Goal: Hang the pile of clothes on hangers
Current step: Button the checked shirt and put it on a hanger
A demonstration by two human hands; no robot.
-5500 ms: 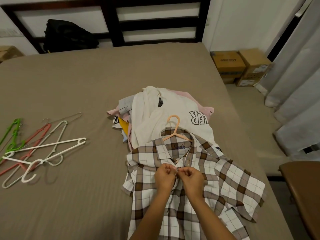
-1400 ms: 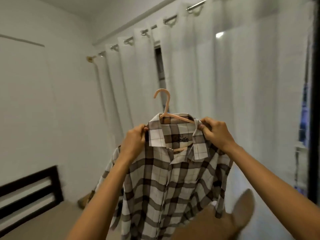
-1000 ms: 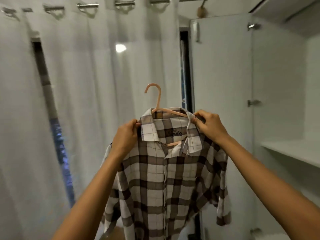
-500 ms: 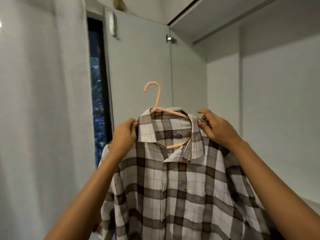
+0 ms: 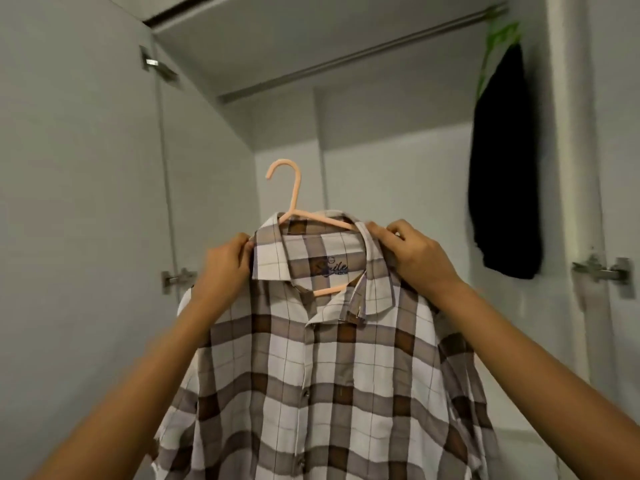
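1. Brown-and-white plaid cotton shirt [image 5: 311,375] on peach plastic hanger [image 5: 295,194], held up below grey metal wardrobe rail [image 5: 346,59].
2. Left hand [image 5: 223,271], right hand [image 5: 419,261]: fingers curled, gripping shoulders beside collar.
3. Hanging step; next, probably lift and hook over rail, clear of black garment [image 5: 502,185].

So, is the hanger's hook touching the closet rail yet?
Apart. The head view shows the hook well below the rail, with bare wall between them.
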